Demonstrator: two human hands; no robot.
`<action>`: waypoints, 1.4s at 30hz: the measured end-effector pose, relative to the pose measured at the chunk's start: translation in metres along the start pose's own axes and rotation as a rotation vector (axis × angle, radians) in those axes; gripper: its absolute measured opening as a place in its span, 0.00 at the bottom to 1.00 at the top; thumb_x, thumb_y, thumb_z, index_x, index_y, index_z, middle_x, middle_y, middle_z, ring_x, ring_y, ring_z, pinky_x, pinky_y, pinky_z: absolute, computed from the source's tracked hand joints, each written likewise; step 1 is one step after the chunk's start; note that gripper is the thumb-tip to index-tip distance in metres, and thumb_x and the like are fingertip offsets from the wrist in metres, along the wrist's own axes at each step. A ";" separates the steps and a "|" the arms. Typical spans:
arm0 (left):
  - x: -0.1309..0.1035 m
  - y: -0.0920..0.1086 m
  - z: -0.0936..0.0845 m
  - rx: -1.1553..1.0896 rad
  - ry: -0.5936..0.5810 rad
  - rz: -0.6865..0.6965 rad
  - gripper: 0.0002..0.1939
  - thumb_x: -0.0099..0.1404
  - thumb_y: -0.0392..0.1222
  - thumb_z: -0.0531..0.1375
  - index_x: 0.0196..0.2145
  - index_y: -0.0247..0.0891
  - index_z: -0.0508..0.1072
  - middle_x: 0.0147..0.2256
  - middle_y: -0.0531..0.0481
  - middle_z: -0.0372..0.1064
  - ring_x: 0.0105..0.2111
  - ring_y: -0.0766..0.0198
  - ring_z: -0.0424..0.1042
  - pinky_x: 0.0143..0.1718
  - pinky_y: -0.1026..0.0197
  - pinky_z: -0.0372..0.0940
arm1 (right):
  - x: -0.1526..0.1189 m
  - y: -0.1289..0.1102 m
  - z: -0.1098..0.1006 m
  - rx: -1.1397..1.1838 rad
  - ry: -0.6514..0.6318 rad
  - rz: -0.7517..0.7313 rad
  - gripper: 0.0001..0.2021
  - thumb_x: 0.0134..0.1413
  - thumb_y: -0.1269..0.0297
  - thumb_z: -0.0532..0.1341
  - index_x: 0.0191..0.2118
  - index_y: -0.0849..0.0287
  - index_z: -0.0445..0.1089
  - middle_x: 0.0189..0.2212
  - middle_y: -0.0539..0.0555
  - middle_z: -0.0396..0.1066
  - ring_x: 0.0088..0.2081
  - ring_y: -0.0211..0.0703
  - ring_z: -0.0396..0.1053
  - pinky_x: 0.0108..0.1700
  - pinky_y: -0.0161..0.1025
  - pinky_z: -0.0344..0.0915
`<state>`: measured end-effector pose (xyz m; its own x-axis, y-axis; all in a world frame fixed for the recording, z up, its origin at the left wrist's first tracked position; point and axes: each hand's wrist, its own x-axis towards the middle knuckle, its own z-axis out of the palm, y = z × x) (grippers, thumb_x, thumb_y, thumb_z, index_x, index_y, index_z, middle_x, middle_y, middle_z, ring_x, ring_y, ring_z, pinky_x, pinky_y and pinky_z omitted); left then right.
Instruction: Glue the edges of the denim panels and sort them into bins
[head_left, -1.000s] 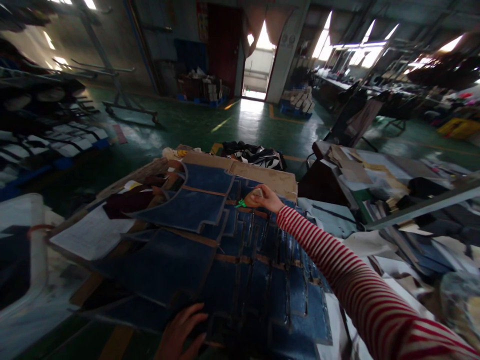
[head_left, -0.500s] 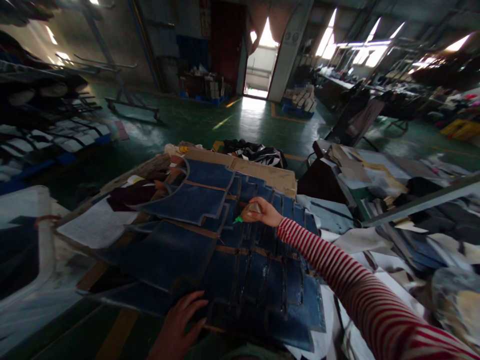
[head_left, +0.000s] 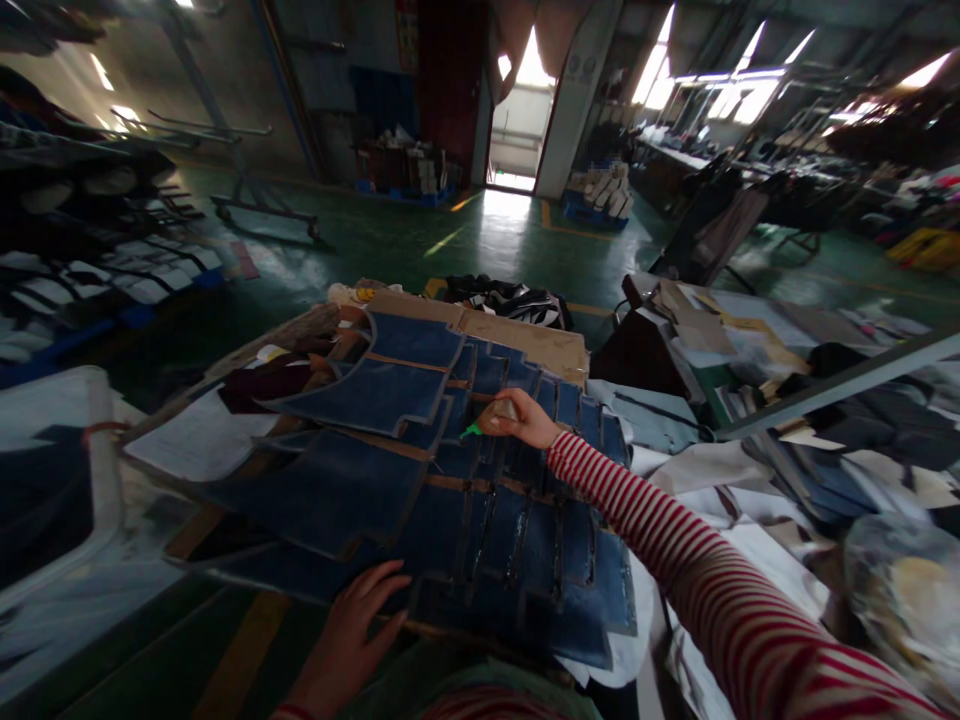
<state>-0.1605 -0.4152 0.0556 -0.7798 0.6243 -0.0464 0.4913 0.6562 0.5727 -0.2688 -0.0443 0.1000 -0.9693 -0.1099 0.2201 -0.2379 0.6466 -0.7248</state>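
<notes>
My right hand [head_left: 525, 418] is closed around a small bottle [head_left: 496, 414] with a green tip [head_left: 471, 430], held just over the dark blue pieces. Overlapping rows of these blue pieces [head_left: 390, 398] cover the board, with brown strips showing between some of them. Wet, shiny lines run along the edges of several narrow pieces [head_left: 536, 535]. My left hand [head_left: 364, 625] has its fingers spread at the near edge of the blue pieces, holding nothing. A red and white striped sleeve covers my right arm.
Cardboard [head_left: 525, 345] lies beyond the blue pieces. A white paper sheet [head_left: 199, 437] is at the left, beside a white-rimmed bin [head_left: 105, 480]. Piled sheets, a metal bar [head_left: 840, 392] and a plastic bag [head_left: 907, 590] are at the right.
My right hand has moved slightly left with the bottle. The view has shifted a little, and the blue pieces appear slightly higher. My left hand stays at the near edge.
</notes>
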 end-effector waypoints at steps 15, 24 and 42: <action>-0.009 0.007 0.007 0.028 -0.035 -0.069 0.16 0.60 0.48 0.53 0.46 0.50 0.69 0.51 0.51 0.64 0.51 0.60 0.63 0.51 0.52 0.62 | 0.028 0.009 -0.012 -0.157 0.250 -0.063 0.20 0.47 0.56 0.60 0.46 0.58 0.60 0.39 0.56 0.62 0.43 0.46 0.60 0.47 0.46 0.59; 0.000 -0.018 -0.031 -0.081 -0.008 0.018 0.16 0.63 0.47 0.49 0.46 0.46 0.68 0.49 0.50 0.65 0.50 0.63 0.63 0.53 0.56 0.60 | -0.025 -0.019 0.017 0.267 0.215 0.249 0.21 0.44 0.52 0.60 0.43 0.57 0.60 0.34 0.50 0.64 0.35 0.39 0.63 0.39 0.39 0.62; 0.008 -0.094 -0.062 0.219 -0.121 0.038 0.19 0.62 0.43 0.49 0.50 0.44 0.65 0.52 0.48 0.62 0.52 0.60 0.59 0.50 0.53 0.55 | 0.023 -0.048 0.053 -0.202 0.535 0.194 0.21 0.43 0.56 0.61 0.44 0.57 0.61 0.41 0.56 0.62 0.43 0.46 0.61 0.47 0.46 0.60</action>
<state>-0.2366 -0.4983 0.0519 -0.7133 0.6880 -0.1335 0.6022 0.6992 0.3853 -0.2835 -0.1176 0.1051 -0.8155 0.3850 0.4322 0.0072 0.7534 -0.6575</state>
